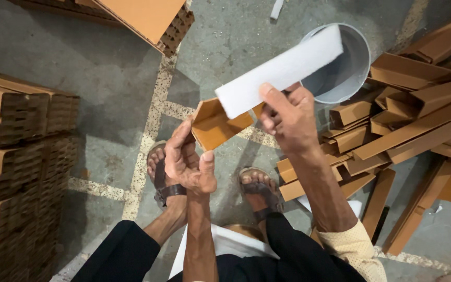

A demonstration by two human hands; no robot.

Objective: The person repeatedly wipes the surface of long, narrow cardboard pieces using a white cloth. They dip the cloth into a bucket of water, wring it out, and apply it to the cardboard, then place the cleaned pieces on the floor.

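- While the person sits over the concrete floor (105, 68), the left hand (186, 162) cups the near end of an orange cardboard channel (217, 125), fingers curled loosely about its lower edge and the thumb standing free.
- The right hand (288, 117) is closed on the same piece from the right, and its thumb presses a white strip (283, 70) against the channel's upper edge.
- The white strip slants up and to the right from that grip, its far end lying across the mouth of a grey bucket (358, 62) in this view.
- The channel sits between the 2 hands, held above the floor, its open side turned toward the camera, just far of the person's 2 sandalled feet (259, 188).
- To the right, a loose heap of orange cardboard angle pieces (418, 125) sprawls over the floor, some reaching under the right forearm.
- On the left, stacked honeycomb cardboard blocks (16, 151) stand in a tall pile, well apart from the hands.
- At the far edge, another flat orange board (144, 18) rests on more honeycomb blocks.
- A pale painted line (150, 120) runs across the floor beneath the hands.
- The person wears dark trousers and a cream patterned sleeve (356, 248) on the right arm.
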